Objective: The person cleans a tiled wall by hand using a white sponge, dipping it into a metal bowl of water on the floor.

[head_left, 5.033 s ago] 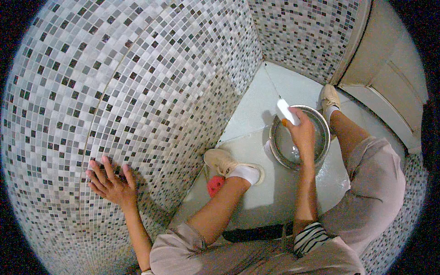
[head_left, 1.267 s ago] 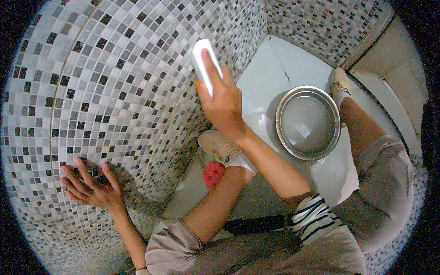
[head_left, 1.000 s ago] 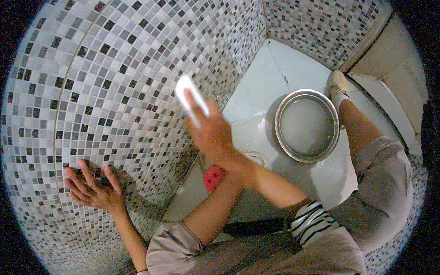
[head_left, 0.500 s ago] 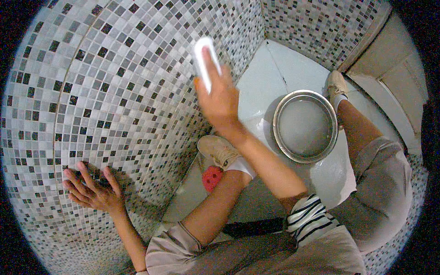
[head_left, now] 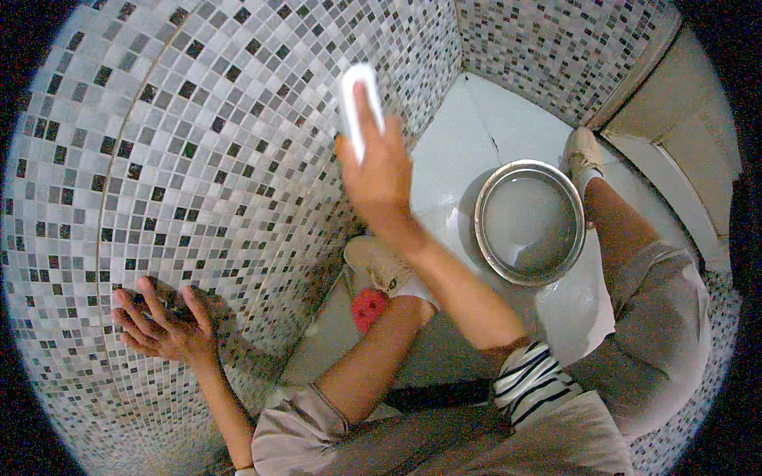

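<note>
My right hand (head_left: 377,182) is wrapped around a white oblong scrubbing brush (head_left: 349,107), with one finger stretched along its back. It is at the mosaic-tiled wall (head_left: 238,143); the brush's underside is hidden. A bit of orange shows by the thumb side of that hand. Lower on the same wall, at the left, my left hand (head_left: 171,329) rests with its fingers spread and holds nothing. To the right of my right forearm, a round metal basin (head_left: 530,222) of cloudy water stands on the floor.
A red, holed object (head_left: 367,309) lies beside my left shoe (head_left: 377,266). Pale, wet-looking floor tiles (head_left: 452,119) surround the basin. My other shoe (head_left: 585,151) is right of the basin, near a panelled door (head_left: 675,119). Another tiled wall (head_left: 548,47) closes the far side.
The view has shifted slightly, so the wall and basin sit a little lower in the picture. My right hand keeps its grip on the brush; the left stays spread on the wall.
</note>
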`<act>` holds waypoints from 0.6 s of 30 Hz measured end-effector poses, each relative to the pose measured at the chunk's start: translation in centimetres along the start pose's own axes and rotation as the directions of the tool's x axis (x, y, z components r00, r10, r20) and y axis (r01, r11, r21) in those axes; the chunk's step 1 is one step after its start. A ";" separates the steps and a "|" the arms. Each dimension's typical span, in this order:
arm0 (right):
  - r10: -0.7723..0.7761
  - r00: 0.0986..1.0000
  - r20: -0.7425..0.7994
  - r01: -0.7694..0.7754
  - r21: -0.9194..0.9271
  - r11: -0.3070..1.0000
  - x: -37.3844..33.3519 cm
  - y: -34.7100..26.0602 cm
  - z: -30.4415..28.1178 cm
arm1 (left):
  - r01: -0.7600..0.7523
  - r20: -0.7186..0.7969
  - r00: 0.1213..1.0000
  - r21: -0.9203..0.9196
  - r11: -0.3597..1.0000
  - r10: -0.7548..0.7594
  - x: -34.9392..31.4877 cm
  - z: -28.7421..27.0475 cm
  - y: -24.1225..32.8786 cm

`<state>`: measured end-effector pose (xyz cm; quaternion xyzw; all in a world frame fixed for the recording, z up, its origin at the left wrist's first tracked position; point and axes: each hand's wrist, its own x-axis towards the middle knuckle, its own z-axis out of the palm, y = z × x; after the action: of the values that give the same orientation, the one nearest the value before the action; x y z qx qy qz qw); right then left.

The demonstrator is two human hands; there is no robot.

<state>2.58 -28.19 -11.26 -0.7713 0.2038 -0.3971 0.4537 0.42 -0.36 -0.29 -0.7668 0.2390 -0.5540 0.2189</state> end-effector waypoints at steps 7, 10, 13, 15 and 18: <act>-0.215 0.974 0.069 0.211 0.066 0.975 -4.8 -0.8 0.6 | 0.004 0.038 0.999 -0.017 1.000 -0.003 -0.4 -0.1 0.1; -0.117 0.993 0.026 0.117 0.010 0.993 -0.7 -0.5 0.2 | 0.010 0.033 0.999 0.019 1.000 -0.011 -0.3 0.0 0.2; 0.016 0.995 0.097 -0.020 0.042 0.999 -3.1 -2.1 0.3 | -0.025 -0.009 1.000 0.024 0.999 0.025 -0.1 0.1 -0.3; -0.101 0.979 0.175 0.086 0.094 0.992 -6.7 -2.2 0.6 | -0.019 -0.005 1.000 0.011 1.000 0.019 -0.2 0.2 0.1; -0.281 0.950 0.133 0.265 0.129 0.956 -6.3 -0.2 0.9 | -0.015 -0.005 1.000 0.013 1.000 0.015 -0.2 0.1 0.0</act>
<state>-0.49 -23.31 -14.04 -0.7937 0.0384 -0.4075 0.4500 0.49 -0.18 -0.46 -0.7619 0.2418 -0.5560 0.2277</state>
